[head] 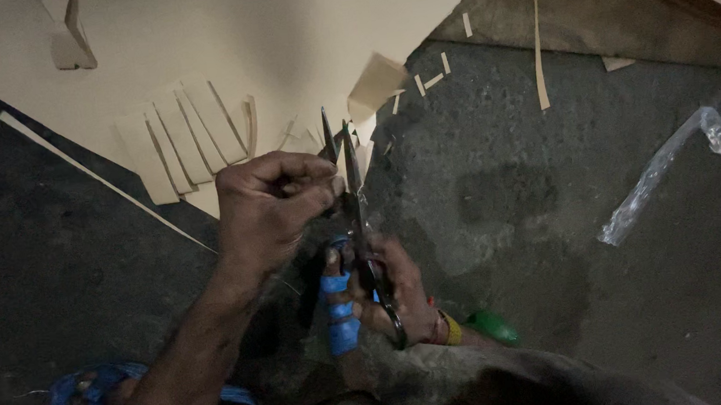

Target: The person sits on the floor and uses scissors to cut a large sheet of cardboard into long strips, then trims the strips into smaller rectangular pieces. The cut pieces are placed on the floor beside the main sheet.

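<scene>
Scissors (pixel 353 203) clamped in right hand (pixel 391 292), left hand (pixel 268 204) pinched shut at blades; small piece should be fed square, fingertips kept off edges.

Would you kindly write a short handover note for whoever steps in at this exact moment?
Right hand: grips the scissors by the handles, blades up and slightly open; blue tape on its fingers.
Left hand: fingers pinched together at the blades; whatever it holds there is too small to see.
Big tan sheet lies on the floor ahead.
Done: a fan of cut strips sits on the sheet; thin offcuts are scattered.
Left: most of the sheet is uncut.
</scene>
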